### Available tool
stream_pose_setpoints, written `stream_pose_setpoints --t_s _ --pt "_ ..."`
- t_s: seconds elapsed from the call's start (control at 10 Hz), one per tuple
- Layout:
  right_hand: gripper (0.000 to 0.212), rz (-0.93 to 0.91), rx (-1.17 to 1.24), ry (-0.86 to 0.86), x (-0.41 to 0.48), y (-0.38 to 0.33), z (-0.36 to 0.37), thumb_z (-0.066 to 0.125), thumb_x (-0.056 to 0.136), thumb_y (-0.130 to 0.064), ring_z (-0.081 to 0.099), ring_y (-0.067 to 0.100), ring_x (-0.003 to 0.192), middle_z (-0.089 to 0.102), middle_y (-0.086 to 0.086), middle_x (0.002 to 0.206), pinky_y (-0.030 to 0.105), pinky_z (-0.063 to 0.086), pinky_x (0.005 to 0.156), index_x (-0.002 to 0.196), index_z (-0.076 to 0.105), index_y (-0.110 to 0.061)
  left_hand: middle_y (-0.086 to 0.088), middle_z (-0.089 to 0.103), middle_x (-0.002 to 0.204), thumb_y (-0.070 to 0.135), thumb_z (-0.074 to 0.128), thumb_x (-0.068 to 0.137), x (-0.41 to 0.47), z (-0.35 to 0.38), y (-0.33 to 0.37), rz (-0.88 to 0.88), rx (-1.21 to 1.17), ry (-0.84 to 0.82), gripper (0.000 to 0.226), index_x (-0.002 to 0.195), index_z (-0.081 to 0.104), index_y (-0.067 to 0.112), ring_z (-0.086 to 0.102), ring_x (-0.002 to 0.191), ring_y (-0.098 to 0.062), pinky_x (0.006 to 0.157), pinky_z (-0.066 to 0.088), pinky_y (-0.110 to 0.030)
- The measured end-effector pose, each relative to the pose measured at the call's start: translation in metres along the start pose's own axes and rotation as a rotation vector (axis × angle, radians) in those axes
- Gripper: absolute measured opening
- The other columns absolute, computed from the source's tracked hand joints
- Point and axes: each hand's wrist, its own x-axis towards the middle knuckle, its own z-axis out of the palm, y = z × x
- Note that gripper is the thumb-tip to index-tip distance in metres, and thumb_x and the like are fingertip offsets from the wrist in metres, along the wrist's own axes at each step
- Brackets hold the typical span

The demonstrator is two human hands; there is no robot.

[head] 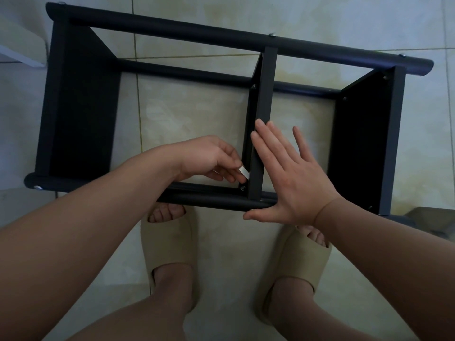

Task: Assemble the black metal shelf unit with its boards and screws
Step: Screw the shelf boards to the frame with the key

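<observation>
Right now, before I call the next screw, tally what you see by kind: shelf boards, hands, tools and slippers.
Black boards: 3 (left board, middle board, right board)
Hands: 2 (left hand, right hand)
Tools: 1 (silver tool, pinched by the left hand)
Beige slippers: 2 (left slipper, right slipper)
Total: 8

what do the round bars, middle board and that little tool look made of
The round bars: likely metal tube, matt black paint, soft dull sheen. The middle board: flat, matt black; metal or coated wood, unclear. The little tool: bright silvery, probably bare steel.
</observation>
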Motion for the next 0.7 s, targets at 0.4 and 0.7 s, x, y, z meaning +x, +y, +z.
stream_pose_setpoints --t_s 0.4,0.7 --pt "0.131 0.0 0.004 -0.002 0.0 0.0 0.0 0.037 0.073 -0.095 -0.004 0.028 0.157 -0.002 0.013 0.17 0.063 0.01 0.123 0.161 0.006 -0.002 0.001 0.078 0.098 0.011 0.057 0.099 -0.008 -0.01 -0.003 0.023 0.184 -0.09 0.012 0.1 0.068 0.01 0.07 0.097 -0.006 0.089 0.048 -0.029" --pt "0.131 0.002 0.006 0.001 0.001 0.0 0.0 0.036 0.073 -0.095 -0.004 0.028 0.157 -0.002 0.012 0.17 0.063 0.009 0.123 0.161 0.006 -0.002 0.001 0.073 0.091 0.008 0.063 0.095 -0.013 -0.01 -0.003 0.058 0.325 -0.131 0.014 0.092 0.074 0.016 0.064 0.096 -0.023 0.104 0.046 -0.049"
